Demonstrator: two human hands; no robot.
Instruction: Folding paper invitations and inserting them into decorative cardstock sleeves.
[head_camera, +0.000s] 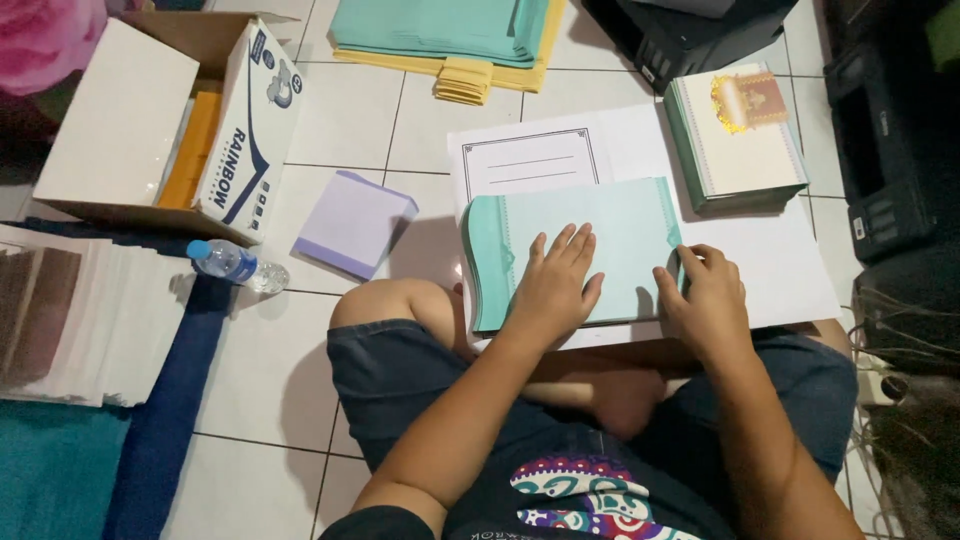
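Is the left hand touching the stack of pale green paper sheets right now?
Touching. The head view shows the left hand lying flat, fingers spread, on top of the stack of pale green paper sheets, with no gap visible.

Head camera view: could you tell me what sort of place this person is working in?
Probably a home or small print workshop floor: the person sits on white tiles, hands on a stack of teal paper covers, with an open cardboard box and a black printer nearby.

White tiled floor (350, 120), blue rug (160, 420) at left.
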